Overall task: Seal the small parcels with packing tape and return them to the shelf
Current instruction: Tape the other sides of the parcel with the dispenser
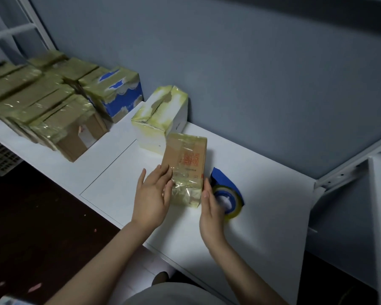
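A small brown cardboard parcel (186, 168) wrapped in clear yellowish tape lies on the white table (262, 194), red print on its top. My left hand (152, 194) rests flat against its left side with straight fingers. My right hand (211, 208) stands edge-on against its right near corner, fingers straight. A blue tape dispenser with a roll of clear tape (228, 194) lies just right of the parcel, partly behind my right hand.
A white taped box (161, 115) stands behind the parcel by the blue-grey wall. A blue-and-white taped box (119, 93) and several taped brown parcels (37, 106) crowd the left end. A white metal frame (350, 172) rises at right. Dark floor lies below.
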